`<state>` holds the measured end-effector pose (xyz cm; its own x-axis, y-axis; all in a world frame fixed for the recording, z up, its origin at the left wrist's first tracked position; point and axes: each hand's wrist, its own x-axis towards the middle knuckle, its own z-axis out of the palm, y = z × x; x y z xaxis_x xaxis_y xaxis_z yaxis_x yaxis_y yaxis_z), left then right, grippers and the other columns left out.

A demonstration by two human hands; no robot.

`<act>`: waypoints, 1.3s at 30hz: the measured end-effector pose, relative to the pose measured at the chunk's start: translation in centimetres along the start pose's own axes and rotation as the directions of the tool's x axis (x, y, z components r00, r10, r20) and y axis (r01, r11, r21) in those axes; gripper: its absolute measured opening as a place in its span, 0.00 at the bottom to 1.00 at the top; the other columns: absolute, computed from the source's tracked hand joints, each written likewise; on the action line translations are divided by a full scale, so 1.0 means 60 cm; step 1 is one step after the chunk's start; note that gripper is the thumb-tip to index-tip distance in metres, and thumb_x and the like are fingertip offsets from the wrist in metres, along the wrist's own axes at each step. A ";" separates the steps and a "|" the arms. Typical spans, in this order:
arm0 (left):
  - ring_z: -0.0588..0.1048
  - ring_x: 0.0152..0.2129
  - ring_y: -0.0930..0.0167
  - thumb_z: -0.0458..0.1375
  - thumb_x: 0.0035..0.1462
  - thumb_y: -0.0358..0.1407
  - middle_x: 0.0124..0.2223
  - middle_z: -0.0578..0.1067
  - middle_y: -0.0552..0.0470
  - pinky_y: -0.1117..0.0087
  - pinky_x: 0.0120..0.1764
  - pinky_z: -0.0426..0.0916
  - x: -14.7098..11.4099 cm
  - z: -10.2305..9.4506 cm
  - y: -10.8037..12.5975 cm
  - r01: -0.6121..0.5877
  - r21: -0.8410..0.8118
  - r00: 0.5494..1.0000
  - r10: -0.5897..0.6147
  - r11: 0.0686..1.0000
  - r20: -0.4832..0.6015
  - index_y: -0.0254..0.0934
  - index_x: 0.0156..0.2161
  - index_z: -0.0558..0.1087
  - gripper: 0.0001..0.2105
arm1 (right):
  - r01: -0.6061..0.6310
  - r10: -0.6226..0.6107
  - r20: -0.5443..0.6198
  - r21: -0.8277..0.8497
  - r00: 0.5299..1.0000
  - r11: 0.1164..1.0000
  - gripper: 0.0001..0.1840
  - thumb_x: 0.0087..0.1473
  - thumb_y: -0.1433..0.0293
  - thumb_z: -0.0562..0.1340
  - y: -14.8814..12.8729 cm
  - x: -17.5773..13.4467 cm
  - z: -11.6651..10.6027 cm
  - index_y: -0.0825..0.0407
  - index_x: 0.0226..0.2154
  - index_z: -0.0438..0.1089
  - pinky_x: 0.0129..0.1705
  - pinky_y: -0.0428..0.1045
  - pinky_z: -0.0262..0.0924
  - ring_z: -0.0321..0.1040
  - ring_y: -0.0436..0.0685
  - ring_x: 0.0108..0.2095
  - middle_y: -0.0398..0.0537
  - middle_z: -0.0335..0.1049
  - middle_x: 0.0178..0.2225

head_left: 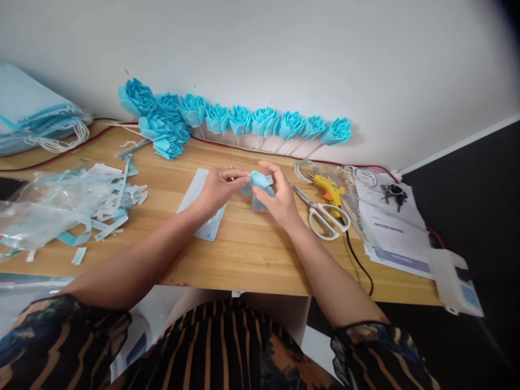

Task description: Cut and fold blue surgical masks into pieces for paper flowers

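Between my two hands, over the middle of the table, is a small folded piece of light blue mask fabric (261, 180). My left hand (221, 187) pinches its left edge with thumb and fingertips. Curled round its right side, my right hand (279, 196) grips it with the thumb in front. Below the fabric, partly hidden by my right hand, lies another blue piece (260, 204). A flat blue face mask (211, 226) lies on the table under my left wrist. White-handled scissors (320, 214) rest open to the right of my right hand.
Blue fabric flowers (266, 122) on sticks lean along the wall. A yellow glue gun (331, 192) lies beside the scissors, near papers (398, 227) and keys (394, 194). Leftward are fabric scraps (122, 200), a plastic bag (52, 211) and a mask stack (36, 116). The wooden table (252, 265) ends at my lap.
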<state>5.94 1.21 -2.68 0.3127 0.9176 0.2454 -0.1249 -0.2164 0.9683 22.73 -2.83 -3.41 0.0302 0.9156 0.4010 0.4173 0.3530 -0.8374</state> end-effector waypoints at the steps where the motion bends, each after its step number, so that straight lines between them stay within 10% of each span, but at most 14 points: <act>1: 0.74 0.38 0.67 0.66 0.49 0.38 0.37 0.79 0.49 0.66 0.43 0.67 0.000 0.000 -0.002 0.019 -0.027 1.000 -0.019 0.999 0.007 0.39 0.29 0.81 0.05 | -0.004 0.004 -0.004 -0.004 1.000 1.000 0.27 0.51 0.68 0.65 0.001 0.000 0.000 0.47 0.54 0.63 0.37 0.50 0.68 0.70 0.52 0.34 0.44 0.73 0.39; 17: 0.61 0.16 0.79 0.66 0.48 0.40 0.30 0.78 0.50 0.72 0.21 0.55 0.008 -0.010 -0.003 0.171 0.007 0.982 -0.170 0.985 -0.080 0.35 0.33 0.82 0.10 | 0.038 -0.046 -0.103 -0.075 0.994 0.996 0.25 0.51 0.73 0.61 0.017 0.006 -0.006 0.48 0.53 0.64 0.45 0.53 0.69 0.72 0.55 0.39 0.45 0.73 0.37; 24: 0.75 0.27 0.72 0.67 0.47 0.38 0.31 0.78 0.49 0.69 0.36 0.72 0.007 -0.005 -0.004 0.241 -0.198 0.969 -0.245 0.950 0.006 0.32 0.31 0.79 0.10 | 0.011 -0.017 -0.089 -0.063 0.996 0.998 0.25 0.52 0.73 0.60 0.017 0.006 -0.003 0.47 0.53 0.65 0.40 0.51 0.70 0.71 0.53 0.35 0.44 0.71 0.36; 39: 0.75 0.30 0.72 0.67 0.49 0.38 0.32 0.78 0.51 0.69 0.40 0.71 0.003 -0.002 -0.016 0.186 -0.281 0.983 -0.179 0.942 0.050 0.34 0.32 0.79 0.09 | -0.123 0.122 0.014 0.148 0.992 0.981 0.26 0.53 0.67 0.64 0.006 0.004 0.001 0.43 0.55 0.65 0.29 0.46 0.68 0.69 0.54 0.38 0.46 0.69 0.39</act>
<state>6.01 1.64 -3.55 0.3764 0.9238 0.0703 -0.3241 0.0602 0.9441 22.87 -2.45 -3.64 0.0679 0.9544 0.2905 0.2715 0.2625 -0.9259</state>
